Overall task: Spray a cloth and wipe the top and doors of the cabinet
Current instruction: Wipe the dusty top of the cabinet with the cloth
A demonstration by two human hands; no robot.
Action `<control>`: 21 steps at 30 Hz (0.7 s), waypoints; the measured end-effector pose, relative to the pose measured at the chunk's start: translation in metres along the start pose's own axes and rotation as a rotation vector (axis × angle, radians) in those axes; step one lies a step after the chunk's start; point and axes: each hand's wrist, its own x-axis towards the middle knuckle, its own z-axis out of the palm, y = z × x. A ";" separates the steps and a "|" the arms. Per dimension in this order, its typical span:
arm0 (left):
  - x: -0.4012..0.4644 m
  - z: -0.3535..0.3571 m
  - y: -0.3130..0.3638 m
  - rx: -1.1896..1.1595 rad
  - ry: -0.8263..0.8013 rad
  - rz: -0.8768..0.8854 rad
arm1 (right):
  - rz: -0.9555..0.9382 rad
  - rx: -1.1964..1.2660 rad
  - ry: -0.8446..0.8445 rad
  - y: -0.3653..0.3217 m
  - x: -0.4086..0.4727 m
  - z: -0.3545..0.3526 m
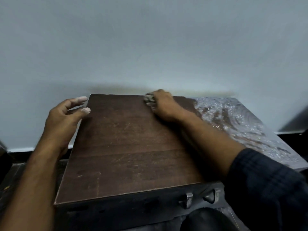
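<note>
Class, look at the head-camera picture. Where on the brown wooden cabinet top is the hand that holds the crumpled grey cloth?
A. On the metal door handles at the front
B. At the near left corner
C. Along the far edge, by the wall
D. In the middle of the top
C: the right hand grips the crumpled grey cloth at the far edge of the brown wooden cabinet top, next to the pale wall.

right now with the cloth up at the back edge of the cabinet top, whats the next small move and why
Probably draw the right hand and its bunched cloth back toward the front edge, wiping a strip of the cabinet top. The cloth sits at the far edge by the wall, and scuffed wood lies in front of it. The left hand rests at the top's left edge.
</note>
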 end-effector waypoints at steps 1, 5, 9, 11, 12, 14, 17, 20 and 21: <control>-0.001 0.000 0.002 -0.002 0.000 0.000 | 0.078 -0.041 0.017 0.021 -0.003 -0.006; -0.003 0.003 0.007 -0.041 0.013 -0.029 | 0.261 -0.116 0.028 0.060 -0.014 -0.011; -0.005 0.008 0.011 -0.054 0.039 -0.038 | 0.119 -0.062 0.028 0.020 -0.025 -0.001; -0.005 0.009 0.010 -0.058 0.050 -0.046 | -0.101 0.005 0.000 -0.012 -0.043 0.010; -0.005 0.009 0.010 -0.067 0.056 -0.052 | -0.173 0.040 -0.017 -0.022 -0.050 0.014; -0.004 0.010 0.010 -0.083 0.069 -0.064 | -0.184 0.063 -0.016 -0.025 -0.046 0.010; -0.007 0.008 0.009 -0.103 0.079 -0.071 | -0.020 0.026 0.004 -0.017 -0.012 0.000; -0.006 0.006 0.011 -0.133 0.080 -0.090 | 0.025 -0.022 -0.009 -0.038 0.016 0.011; -0.005 0.006 0.012 -0.134 0.081 -0.097 | -0.038 -0.016 -0.016 -0.054 0.021 0.019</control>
